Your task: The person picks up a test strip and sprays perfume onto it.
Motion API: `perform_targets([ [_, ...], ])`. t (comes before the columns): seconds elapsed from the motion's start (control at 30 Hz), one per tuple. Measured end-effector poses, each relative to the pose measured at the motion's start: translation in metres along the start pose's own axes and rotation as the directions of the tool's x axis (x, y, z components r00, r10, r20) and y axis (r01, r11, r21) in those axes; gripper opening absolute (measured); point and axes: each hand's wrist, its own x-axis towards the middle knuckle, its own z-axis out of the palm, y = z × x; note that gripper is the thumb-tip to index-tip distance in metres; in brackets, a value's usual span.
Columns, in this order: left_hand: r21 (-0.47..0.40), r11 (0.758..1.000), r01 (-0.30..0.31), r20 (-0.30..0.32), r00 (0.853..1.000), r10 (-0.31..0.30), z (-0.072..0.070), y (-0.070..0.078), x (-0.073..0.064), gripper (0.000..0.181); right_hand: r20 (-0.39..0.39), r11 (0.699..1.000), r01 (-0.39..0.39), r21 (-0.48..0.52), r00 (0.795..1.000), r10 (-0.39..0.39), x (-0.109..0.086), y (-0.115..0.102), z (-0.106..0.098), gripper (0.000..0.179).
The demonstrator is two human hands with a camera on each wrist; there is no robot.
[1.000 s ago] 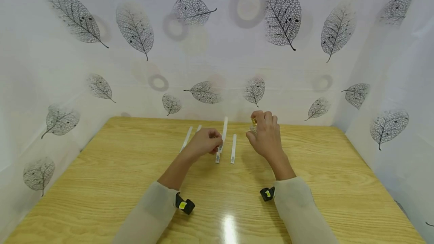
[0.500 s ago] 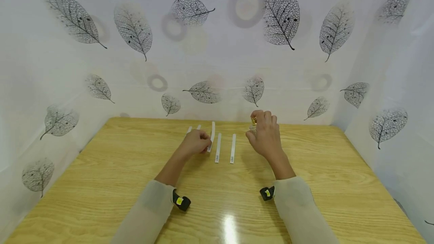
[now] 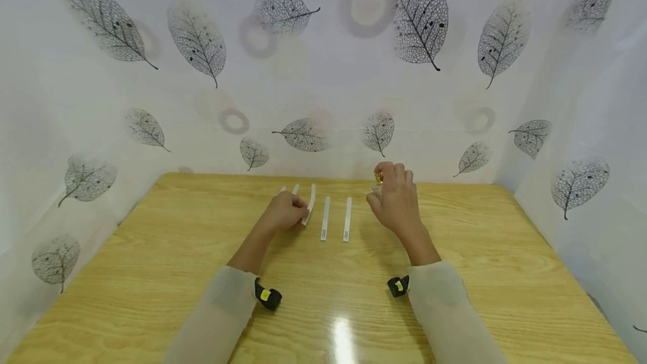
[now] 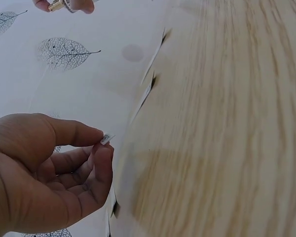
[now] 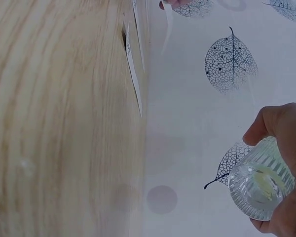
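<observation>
1. so, the wood counter (image 3: 323, 302) carries the loose paper strips, and both hands work toward its far edge.
2. the right hand (image 3: 399, 198) has its fingers curled round a bottle, well to the right of every strip.
3. the left hand (image 3: 285, 210) pinches one strip between thumb and forefinger, the other fingers folded inward.
4. the glass bottle (image 5: 261, 190) appears raised off the counter; from the pinched strip it lies to the right, well apart.
5. two strips, the inner loose strip (image 3: 325, 219) and the outer loose strip (image 3: 347, 219), lie side by side in that gap, long axes running away from the person; two more poke out behind the left hand.
6. the pinched strip (image 3: 311, 198) is held by its near end, its free end bending away and slightly rightward, not aimed across at the bottle; that gap and angle look like the key relation.
7. the gold top (image 3: 378, 177) sits under the right hand's bent forefinger; which way it faces, i cannot tell.
</observation>
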Motion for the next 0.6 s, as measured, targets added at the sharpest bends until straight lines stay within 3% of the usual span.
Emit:
perform_targets([
  [0.6, 0.03, 0.998, 0.048, -0.017, 0.999, -0.048, -0.0006, -0.0051, -0.0005, 0.012, -0.026, 0.999, 0.025, 0.032, 0.999, -0.024, 0.0019, -0.0009, 0.0004, 0.05],
])
